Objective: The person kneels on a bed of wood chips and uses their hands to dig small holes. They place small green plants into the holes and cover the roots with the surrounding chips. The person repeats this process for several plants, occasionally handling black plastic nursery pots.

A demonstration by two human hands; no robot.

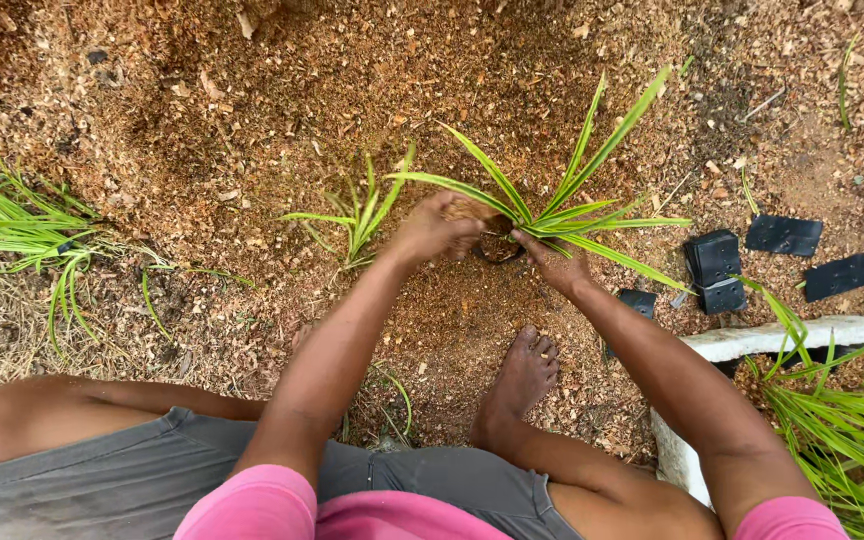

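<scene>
The little plant (562, 195) with long green and yellow leaves stands in a small black bag (498, 247) near the middle of the brown, crumbly ground (252, 120). The bag is half hidden by the hands.

The left hand (432, 232) is curled, and it looks like it cups a bit of brown soil at the bag's rim. The right hand (557, 262) pinches the bottom of the plant, where the leaves come together, and keeps it standing up.

The plant looks light. Its leaves are thin and bendy, so they may fold or tear if pulled. The best place to hold it is low down, at the bottom of the leaves. The bag looks soft and floppy, and the soil is loose, so it may spill if the bag tips.

Another small plant (362, 215) lies just left of the hands. Flat black bags (782, 235) lie near the right edge of the ground, by a white box (812, 335) full of more plants. A bare foot (522, 375) rests just below the hands.
</scene>
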